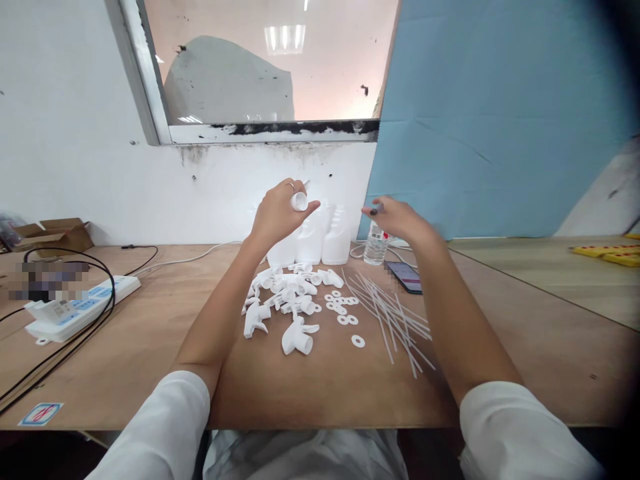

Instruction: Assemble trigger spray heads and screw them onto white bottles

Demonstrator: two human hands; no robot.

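In our left hand, curled fingers hold a spray head above the table; our right hand is bent, its hold unclear, apparently during fitting, where the next move calls for alignment.

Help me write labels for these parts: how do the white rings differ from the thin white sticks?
The rings are flat, round and holed; the sticks are long and narrow. Most rings lie clustered; the sticks lie crossed in a loose spread. Both are white and lie on the table.
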